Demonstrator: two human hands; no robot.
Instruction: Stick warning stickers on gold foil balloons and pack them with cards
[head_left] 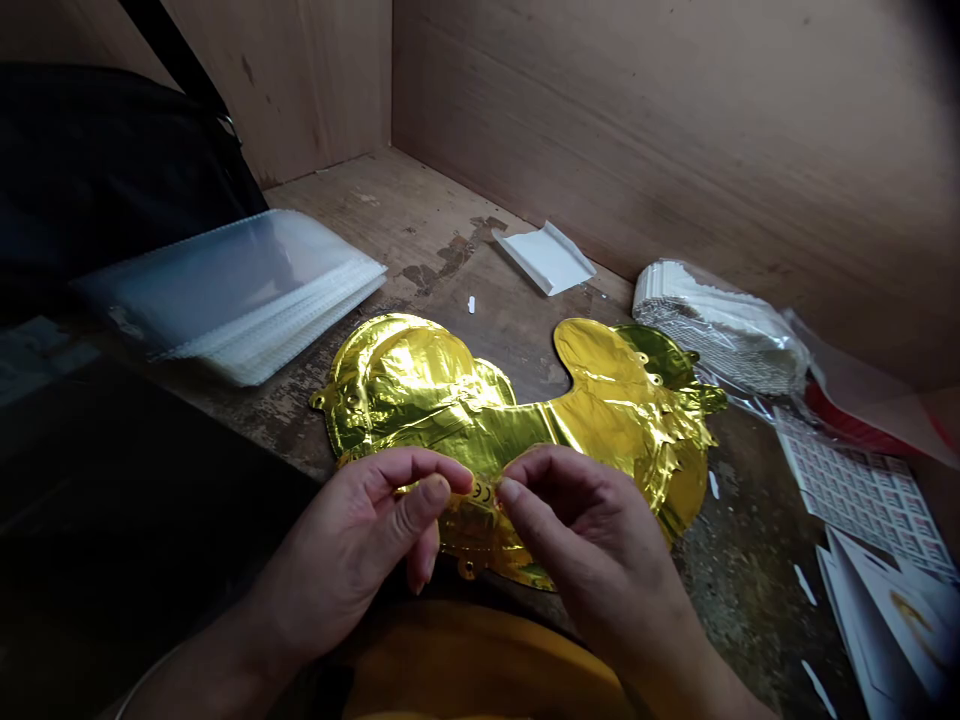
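Note:
Shiny gold foil balloons (480,430), flat and uninflated, lie in front of me with their tabs at the edges. My left hand (367,540) is over the near left part of the foil, its fingers bent and the thumb tip apart from the index fingertip. Just to its right, my right hand (592,540) pinches thumb and index finger together above the foil. Between the fingertips a small dark CE mark (481,491) shows; I cannot tell whether it is on the foil or on a clear label.
A stack of clear plastic sleeves (255,300) lies at left, near a black bag (112,180). Farther back is a white paper piece (546,258). At right are a bag of white straws (720,325), a sticker sheet (862,490) and folded cards (892,620). Wooden walls (660,130) enclose the back.

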